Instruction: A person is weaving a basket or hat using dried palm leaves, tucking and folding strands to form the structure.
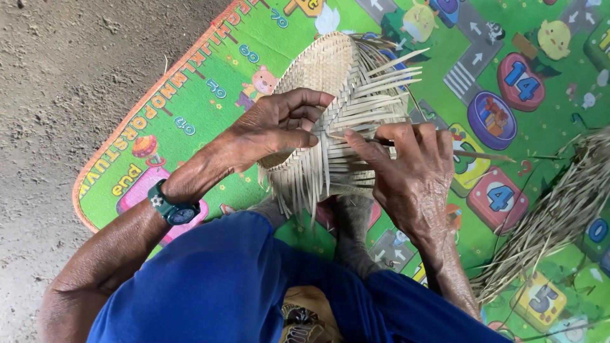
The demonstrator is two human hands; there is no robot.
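Left hand curls over the woven basket; right hand pinches strips.

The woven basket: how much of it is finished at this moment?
Done: the basket has a tightly woven rounded part. In hand: the left hand steadies it while the right hand works a thin stick among strips. Left: loose strip ends stick out unwoven.
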